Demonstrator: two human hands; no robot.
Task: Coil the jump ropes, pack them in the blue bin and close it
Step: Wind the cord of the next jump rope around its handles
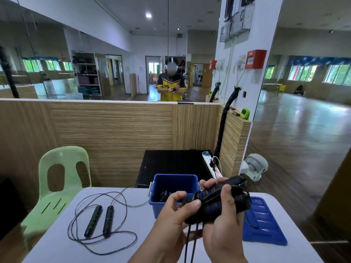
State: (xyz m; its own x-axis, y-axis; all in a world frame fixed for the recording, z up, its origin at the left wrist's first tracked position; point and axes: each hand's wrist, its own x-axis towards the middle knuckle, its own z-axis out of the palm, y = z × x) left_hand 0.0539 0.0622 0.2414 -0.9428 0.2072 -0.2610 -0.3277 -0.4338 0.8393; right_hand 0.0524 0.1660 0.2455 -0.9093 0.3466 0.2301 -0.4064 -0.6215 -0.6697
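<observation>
A mirrored studio wall (114, 63) stands above a wooden partition (114, 139), and below them is a white table (57, 243) with a green chair (62, 177) at its left edge.

This head view is the only one I have. The blue bin (157, 205) stands open at the far middle of the table. Its lid (266, 224) lies flat just to the right, I judge so the opening stays free for packing. Something dark lies inside the bin, but I cannot tell what.

One jump rope (108, 220) is spread loose on the left of the table, its two black handles side by side and its cord not yet coiled.

A second rope (214, 202) is held up in front of the bin. The right hand (224, 211) is curled tight round its paired handles, keeping the bundle together. The left hand (171, 215) pinches the near end with thumb and bent fingers, I think to guide the cord. Two strands hang down between the wrists, so by my reading this coil is unfinished.
</observation>
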